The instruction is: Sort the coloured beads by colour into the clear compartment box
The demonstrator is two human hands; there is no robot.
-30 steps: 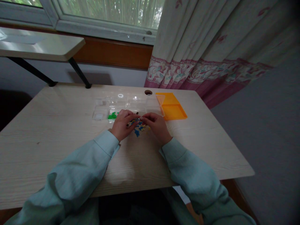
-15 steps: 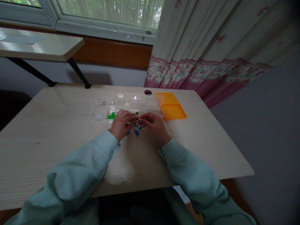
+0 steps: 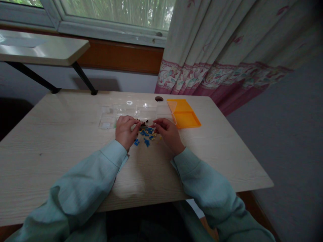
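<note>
Small blue pieces [image 3: 146, 142] and yellow pieces [image 3: 153, 136] lie loose on the table between my wrists; they look like tiny building bricks. Dark pieces [image 3: 144, 124] sit just behind them, near the clear box. My left hand [image 3: 125, 131] is at the left of the pile, thumb and fingertips pinched together; whatever is between them is too small to name. Opposite it, my right hand [image 3: 168, 133] pinches at the pile's right side, and its fingertips hide what they may hold. The two hands are apart.
A clear plastic compartment box [image 3: 146, 111] lies behind the hands, with a white piece [image 3: 106, 125] in its left part. To its right an orange case [image 3: 187, 118] lies opened flat. A raised shelf [image 3: 42, 50] stands at the back left of the wooden table [image 3: 214, 161].
My hands have moved apart, the left one going left and slightly away from me. More of the blue and dark pieces shows between them; the green pieces are now mostly covered by my left hand.
</note>
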